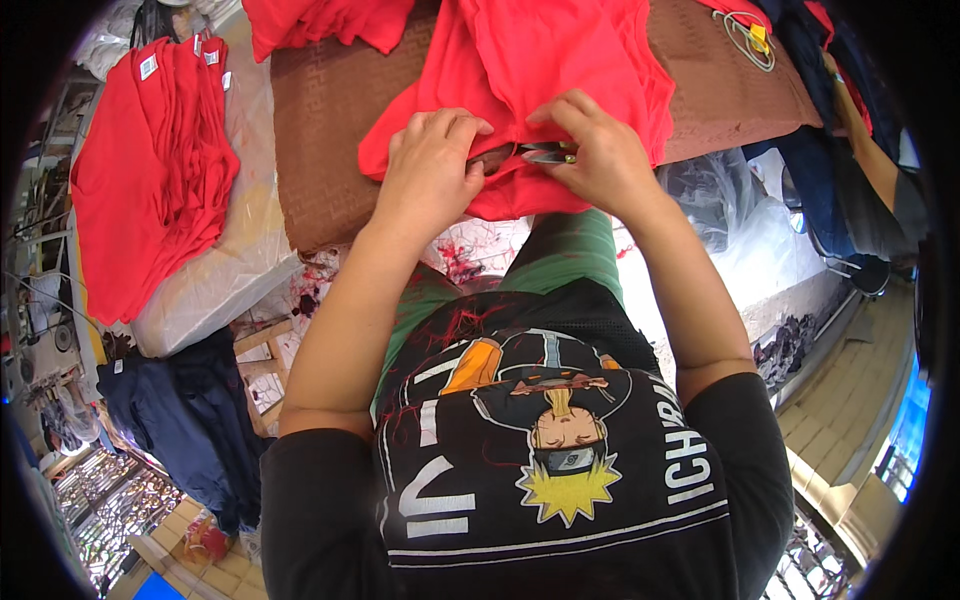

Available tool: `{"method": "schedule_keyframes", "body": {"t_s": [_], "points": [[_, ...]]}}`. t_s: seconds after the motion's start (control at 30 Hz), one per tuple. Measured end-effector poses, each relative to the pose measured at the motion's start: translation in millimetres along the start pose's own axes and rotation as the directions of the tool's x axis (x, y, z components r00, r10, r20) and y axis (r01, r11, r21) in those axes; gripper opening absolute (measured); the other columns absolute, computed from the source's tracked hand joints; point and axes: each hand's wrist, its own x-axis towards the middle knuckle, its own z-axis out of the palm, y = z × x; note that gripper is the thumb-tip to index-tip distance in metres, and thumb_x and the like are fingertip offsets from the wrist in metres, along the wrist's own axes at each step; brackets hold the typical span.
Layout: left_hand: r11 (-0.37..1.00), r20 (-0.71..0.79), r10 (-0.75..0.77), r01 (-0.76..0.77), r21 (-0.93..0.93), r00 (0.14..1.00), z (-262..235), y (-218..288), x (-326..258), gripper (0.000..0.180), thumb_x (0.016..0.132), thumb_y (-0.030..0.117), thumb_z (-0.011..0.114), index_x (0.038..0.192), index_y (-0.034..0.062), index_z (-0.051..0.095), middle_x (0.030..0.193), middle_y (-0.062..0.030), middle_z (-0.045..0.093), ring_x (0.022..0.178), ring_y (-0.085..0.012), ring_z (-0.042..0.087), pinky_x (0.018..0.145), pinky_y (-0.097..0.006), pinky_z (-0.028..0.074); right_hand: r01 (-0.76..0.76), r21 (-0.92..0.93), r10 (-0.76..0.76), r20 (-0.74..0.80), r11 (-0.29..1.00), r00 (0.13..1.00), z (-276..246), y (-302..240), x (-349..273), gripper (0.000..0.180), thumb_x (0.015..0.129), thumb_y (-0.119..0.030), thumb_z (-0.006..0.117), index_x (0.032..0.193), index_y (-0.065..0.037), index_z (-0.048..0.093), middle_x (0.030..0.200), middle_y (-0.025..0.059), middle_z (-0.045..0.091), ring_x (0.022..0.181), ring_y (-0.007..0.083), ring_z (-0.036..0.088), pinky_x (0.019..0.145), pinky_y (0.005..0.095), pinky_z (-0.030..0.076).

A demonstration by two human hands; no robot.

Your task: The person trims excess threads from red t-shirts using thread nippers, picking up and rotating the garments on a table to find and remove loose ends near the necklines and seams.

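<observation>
A red garment [560, 60] is spread over the brown padded surface [330, 180], its near edge hanging toward my lap. My left hand [428, 165] is closed on the cloth near that edge, thumb and fingers bent round a fold. Opposite it, my right hand [605, 150] grips a small pair of thread snips [543, 156]. Their metal blades point left toward the cloth between my hands. Part of the snips is hidden by my right fingers.
At the left, a pile of red garments [150, 190] lies on a plastic-covered slab [225, 270], with dark navy cloth [185, 420] below. Another person's arm [865, 140] is at far right. Clear plastic [725, 200] hangs beside a yellow tag [758, 40] with cord.
</observation>
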Motion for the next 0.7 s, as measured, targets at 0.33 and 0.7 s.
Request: {"method": "schedule_keyframes", "body": {"t_s": [0.33, 0.7], "points": [[0.998, 0.091, 0.039, -0.034, -0.056, 0.995, -13.4, -14.8, 2.8, 0.03, 0.08, 0.003, 0.059, 0.11, 0.008, 0.062, 0.11, -0.0102, 0.061, 0.106, -0.0303, 0.055, 0.094, -0.04, 0.044, 0.085, -0.076, -0.089, -0.057, 0.993, 0.994, 7.2, 15.2, -0.7, 0.034, 0.068, -0.008, 0.074, 0.101, -0.009, 0.065, 0.111, 0.0033, 0.065, 0.083, 0.0256, 0.067, 0.071, 0.0371, 0.055], [0.645, 0.06, -0.183, 0.166, -0.746, 0.981, -50.8, -27.3, 14.4, 0.02, 0.097, 0.019, 0.055, 0.104, 0.0012, 0.063, 0.095, -0.0014, 0.065, 0.091, -0.0072, 0.057, 0.083, -0.023, 0.046, -0.207, 0.64, 0.222, 0.059, 0.74, 0.973, -26.4, -2.0, 7.1, 0.02, 0.093, -0.019, 0.064, 0.096, 0.0, 0.065, 0.081, -0.0029, 0.062, 0.078, 0.0043, 0.052, 0.073, 0.0223, 0.045]]}}
